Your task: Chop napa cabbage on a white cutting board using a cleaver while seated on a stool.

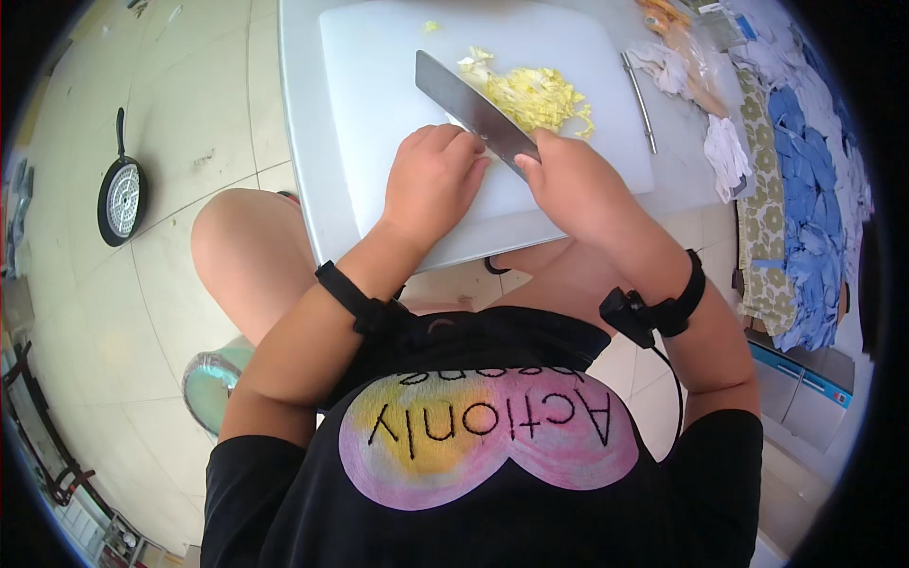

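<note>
My right hand [573,180] is closed round the handle of a broad-bladed kitchen knife [469,102], its blade slanting toward the far left over the white cutting board [369,85]. Close against the near side of the blade, my left hand [434,175] rests on the board with curled fingers. What those fingers hold down is mostly hidden; a pale bit shows by the blade. Beyond the knife lies a loose heap of finely cut yellow-white leaf vegetable, like cabbage [538,95]. One small scrap [432,26] sits apart near the board's far side.
The board lies on a pale table [301,151]. To its right are a thin metal rod [640,102], a crumpled white cloth [725,156] and a clear plastic bag [696,57]. Blue cloth [805,189] is piled farther right. A black frying pan [123,199] stands out on the floor tiles at left.
</note>
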Demonstrator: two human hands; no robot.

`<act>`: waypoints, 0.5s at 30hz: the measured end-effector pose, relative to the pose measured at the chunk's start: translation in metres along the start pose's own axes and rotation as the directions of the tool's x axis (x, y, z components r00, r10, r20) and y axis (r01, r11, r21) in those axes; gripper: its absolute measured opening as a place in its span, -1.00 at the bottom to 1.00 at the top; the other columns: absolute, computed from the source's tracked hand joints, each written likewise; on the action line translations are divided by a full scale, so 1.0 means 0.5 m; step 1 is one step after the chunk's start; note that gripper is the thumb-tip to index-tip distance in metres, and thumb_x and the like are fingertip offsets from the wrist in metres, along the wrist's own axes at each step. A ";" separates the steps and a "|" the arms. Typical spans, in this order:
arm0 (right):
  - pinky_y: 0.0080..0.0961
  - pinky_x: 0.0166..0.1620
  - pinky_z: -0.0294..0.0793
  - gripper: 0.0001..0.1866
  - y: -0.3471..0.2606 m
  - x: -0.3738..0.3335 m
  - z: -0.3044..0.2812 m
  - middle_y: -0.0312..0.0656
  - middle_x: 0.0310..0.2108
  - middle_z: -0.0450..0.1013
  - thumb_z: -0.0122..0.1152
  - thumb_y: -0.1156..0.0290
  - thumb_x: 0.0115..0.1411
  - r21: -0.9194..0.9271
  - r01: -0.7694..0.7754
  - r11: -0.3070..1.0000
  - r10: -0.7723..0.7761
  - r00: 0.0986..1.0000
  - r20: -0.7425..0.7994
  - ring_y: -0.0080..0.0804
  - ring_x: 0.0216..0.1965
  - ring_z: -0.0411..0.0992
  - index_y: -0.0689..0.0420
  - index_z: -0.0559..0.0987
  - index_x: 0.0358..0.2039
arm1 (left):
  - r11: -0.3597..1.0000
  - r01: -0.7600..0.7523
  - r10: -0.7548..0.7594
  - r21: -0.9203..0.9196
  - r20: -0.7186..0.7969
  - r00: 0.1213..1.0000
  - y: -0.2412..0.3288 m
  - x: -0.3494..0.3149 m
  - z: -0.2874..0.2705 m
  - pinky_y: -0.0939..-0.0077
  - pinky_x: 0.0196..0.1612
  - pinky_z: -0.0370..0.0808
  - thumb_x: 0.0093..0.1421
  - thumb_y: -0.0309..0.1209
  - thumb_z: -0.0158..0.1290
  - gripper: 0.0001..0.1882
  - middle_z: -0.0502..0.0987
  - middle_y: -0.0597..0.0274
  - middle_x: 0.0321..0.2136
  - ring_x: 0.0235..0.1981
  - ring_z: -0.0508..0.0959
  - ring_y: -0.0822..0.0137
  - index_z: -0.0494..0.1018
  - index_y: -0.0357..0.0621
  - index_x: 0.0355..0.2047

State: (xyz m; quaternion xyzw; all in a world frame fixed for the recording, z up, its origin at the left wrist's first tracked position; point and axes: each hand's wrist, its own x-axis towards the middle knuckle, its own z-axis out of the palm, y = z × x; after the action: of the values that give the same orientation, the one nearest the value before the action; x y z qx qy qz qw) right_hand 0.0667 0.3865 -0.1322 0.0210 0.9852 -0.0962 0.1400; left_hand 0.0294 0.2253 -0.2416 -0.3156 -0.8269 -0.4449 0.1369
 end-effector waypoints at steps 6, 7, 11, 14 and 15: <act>-0.03 -0.20 0.46 -0.68 0.002 0.017 0.056 0.17 -0.41 0.52 0.05 0.22 0.32 0.117 -0.018 0.993 0.032 0.993 -0.118 0.16 -0.30 0.50 0.28 0.51 -0.26 | 1.000 0.007 -0.007 0.001 -0.055 0.998 -0.002 0.002 0.005 0.17 -0.16 0.46 0.01 -0.44 0.23 -0.88 0.55 0.14 -0.39 -0.28 0.52 0.03 0.54 -0.18 -0.44; -0.03 -0.20 0.46 -0.68 0.003 0.020 0.048 0.17 -0.41 0.52 0.05 0.22 0.32 0.119 -0.015 0.993 0.030 0.992 -0.125 0.16 -0.30 0.50 0.28 0.51 -0.26 | 1.000 0.002 -0.001 0.006 -0.057 0.998 -0.001 0.002 0.007 0.17 -0.16 0.46 0.01 -0.44 0.23 -0.88 0.55 0.14 -0.39 -0.28 0.52 0.03 0.54 -0.18 -0.44; -0.08 -0.20 0.48 -0.68 0.002 0.048 -0.023 0.14 -0.39 0.54 0.05 0.23 0.32 0.026 0.038 0.999 -0.038 0.999 -0.020 0.12 -0.28 0.52 0.28 0.53 -0.24 | 0.999 0.044 -0.044 0.008 0.003 0.999 -0.001 0.007 0.006 0.16 -0.17 0.46 0.02 -0.44 0.23 -0.90 0.55 0.12 -0.40 -0.29 0.52 0.02 0.55 -0.16 -0.46; -0.10 -0.19 0.49 -0.67 -0.007 0.040 -0.040 0.12 -0.37 0.55 0.04 0.22 0.32 -0.035 0.031 0.999 -0.029 0.998 0.059 0.08 -0.27 0.53 0.28 0.53 -0.22 | 0.997 0.071 -0.071 0.015 0.010 0.997 0.002 0.002 0.007 0.15 -0.18 0.46 0.03 -0.44 0.22 -0.91 0.55 0.12 -0.41 -0.29 0.52 0.02 0.55 -0.15 -0.47; -0.09 -0.19 0.48 -0.66 -0.006 0.037 -0.034 0.17 -0.37 0.53 0.05 0.22 0.32 0.000 0.022 1.000 -0.022 0.999 0.042 0.13 -0.28 0.51 0.31 0.51 -0.24 | 0.995 0.095 -0.095 0.020 0.004 0.996 0.003 0.003 0.006 0.15 -0.18 0.46 0.03 -0.43 0.23 -0.91 0.55 0.12 -0.41 -0.29 0.52 0.02 0.55 -0.15 -0.46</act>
State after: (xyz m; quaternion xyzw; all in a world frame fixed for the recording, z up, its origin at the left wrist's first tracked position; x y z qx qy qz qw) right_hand 0.0440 0.3873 -0.1208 0.0082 0.9822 -0.0980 0.1598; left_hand 0.0293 0.2293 -0.2415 -0.2757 -0.8456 -0.4420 0.1169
